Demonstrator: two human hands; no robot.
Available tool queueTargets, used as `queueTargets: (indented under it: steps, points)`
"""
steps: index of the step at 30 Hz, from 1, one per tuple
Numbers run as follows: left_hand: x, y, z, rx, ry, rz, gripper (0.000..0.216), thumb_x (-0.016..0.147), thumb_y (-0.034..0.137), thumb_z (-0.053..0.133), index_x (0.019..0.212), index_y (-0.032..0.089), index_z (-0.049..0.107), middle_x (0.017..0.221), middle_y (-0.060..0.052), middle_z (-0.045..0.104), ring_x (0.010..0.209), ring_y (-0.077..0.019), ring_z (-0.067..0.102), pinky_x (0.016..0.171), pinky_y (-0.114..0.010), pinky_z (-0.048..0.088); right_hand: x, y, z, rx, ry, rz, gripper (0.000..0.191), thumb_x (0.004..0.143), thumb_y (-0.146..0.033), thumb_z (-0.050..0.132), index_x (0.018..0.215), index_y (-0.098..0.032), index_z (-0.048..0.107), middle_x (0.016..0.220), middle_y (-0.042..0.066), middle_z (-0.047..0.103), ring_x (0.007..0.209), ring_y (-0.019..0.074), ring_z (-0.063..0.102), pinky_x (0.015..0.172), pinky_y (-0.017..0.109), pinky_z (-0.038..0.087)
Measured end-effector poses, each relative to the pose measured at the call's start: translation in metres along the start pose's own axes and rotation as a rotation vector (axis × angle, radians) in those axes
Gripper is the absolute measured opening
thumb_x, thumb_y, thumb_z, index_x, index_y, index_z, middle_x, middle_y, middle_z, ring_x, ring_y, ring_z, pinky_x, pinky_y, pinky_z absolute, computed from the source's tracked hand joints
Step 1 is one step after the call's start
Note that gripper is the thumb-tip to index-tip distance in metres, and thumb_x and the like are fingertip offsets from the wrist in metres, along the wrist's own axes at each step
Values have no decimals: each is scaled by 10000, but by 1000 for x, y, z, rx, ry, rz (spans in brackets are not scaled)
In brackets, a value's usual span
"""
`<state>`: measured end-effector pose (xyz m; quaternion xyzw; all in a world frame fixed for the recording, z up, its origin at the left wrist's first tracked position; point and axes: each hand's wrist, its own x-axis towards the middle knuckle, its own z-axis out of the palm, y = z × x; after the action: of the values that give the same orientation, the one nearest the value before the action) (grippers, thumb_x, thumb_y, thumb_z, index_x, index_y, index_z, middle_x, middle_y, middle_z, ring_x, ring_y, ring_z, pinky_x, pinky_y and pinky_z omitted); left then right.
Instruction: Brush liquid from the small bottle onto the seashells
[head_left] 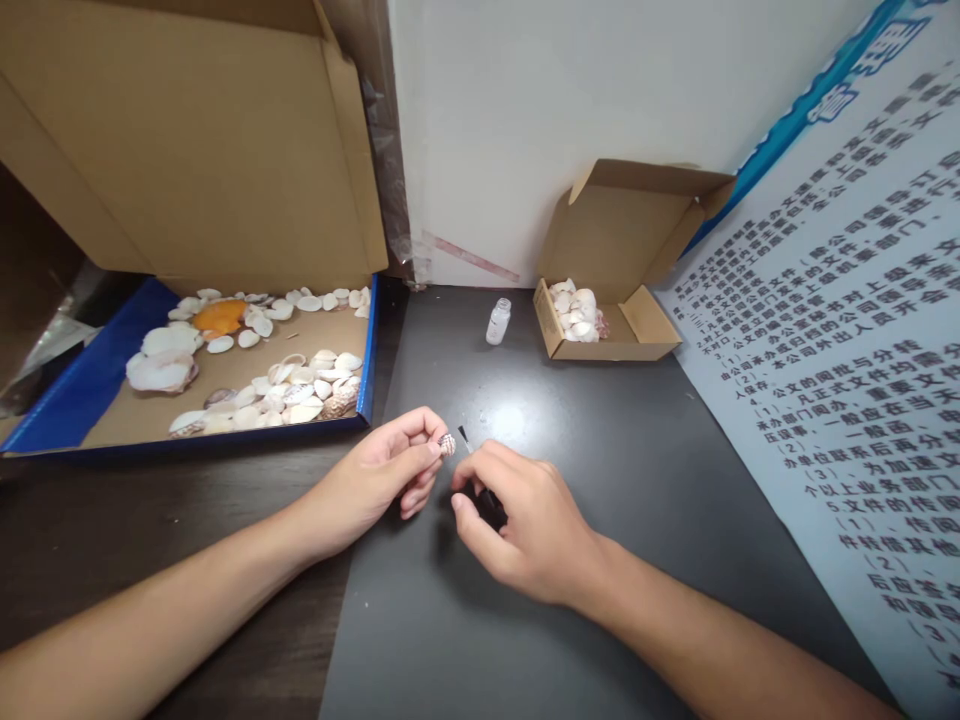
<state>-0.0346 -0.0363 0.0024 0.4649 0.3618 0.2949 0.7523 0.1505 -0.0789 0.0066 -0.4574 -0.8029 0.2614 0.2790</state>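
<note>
Between the thumb and fingers of my left hand point(394, 465) is a small shell point(447, 444) with dark and pale stripes. My right hand point(525, 515) is closed round the black handle of a small brush point(464, 437). Its dark bristle tip points up and away from me, just right of the shell and apart from it. Beyond my hands an uncapped small glass bottle point(497, 324) with whitish contents stands upright on the grey mat point(622, 450).
At left an open blue-edged cardboard box point(367, 350) holds many white shells and an orange shell point(220, 317). A smaller open cardboard box point(615, 351) with white shells stands back right. A white wall panel rises behind; a printed sheet point(825, 380) leans along the right.
</note>
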Motion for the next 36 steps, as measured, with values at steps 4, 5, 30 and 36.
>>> queueTargets:
  steps: [4, 5, 30, 36]
  points:
    - [0, 0, 0, 5, 6, 1, 224, 938, 368, 560, 850, 191, 456, 554, 88, 409, 462, -45, 344, 443, -149, 355, 0, 1, 1, 17, -31, -58, 70, 837, -231, 532, 865, -196, 586, 756, -14, 578, 622, 118, 509, 595, 260, 377]
    - [0, 0, 0, 2, 4, 1, 224, 937, 369, 562, 851, 191, 457, 555, 88, 410, 461, -44, 342, 441, -148, 355, 0, 1, 1, 9, -35, -45, 68, 837, -230, 535, 864, -196, 587, 755, -16, 579, 615, 115, 504, 590, 259, 373]
    - [0, -1, -1, 70, 3, 21, 146, 940, 279, 498, 833, 183, 469, 574, 75, 452, 454, -46, 401, 451, -159, 357, 0, 1, 0, 111, 3, -105, 118, 815, -190, 542, 719, -199, 473, 638, -40, 489, 545, 92, 422, 548, 234, 325]
    - [1, -5, -2, 104, 1, 65, 118, 956, 288, 491, 878, 199, 483, 559, 75, 487, 442, -61, 444, 469, -177, 404, 0, 1, -1, 142, 17, -71, 69, 807, -175, 535, 773, -204, 481, 671, -47, 490, 547, 89, 423, 559, 230, 336]
